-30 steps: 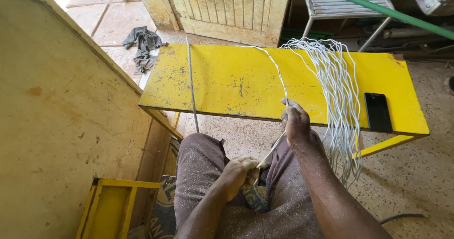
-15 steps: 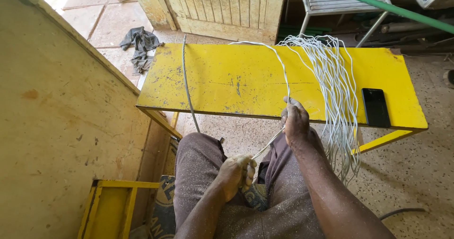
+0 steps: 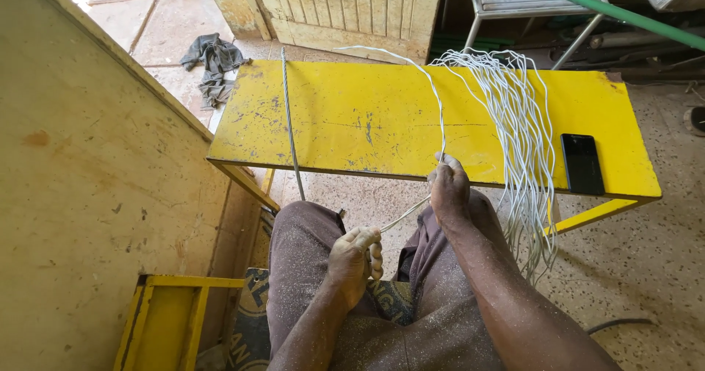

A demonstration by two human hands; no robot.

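Pinching one white wire (image 3: pixel 439 114), the right hand (image 3: pixel 449 189) sits at the yellow bench's (image 3: pixel 352 114) near edge, as before; the left hand (image 3: pixel 352 257), fist closed on the wire's end, has stayed over the lap. The wire bundle (image 3: pixel 518 136) drapes beside a black phone (image 3: pixel 581 164).

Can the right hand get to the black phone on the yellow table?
Probably yes. The right hand grips a white wire, and the bundle of white wires lies between it and the phone, easily reached over.
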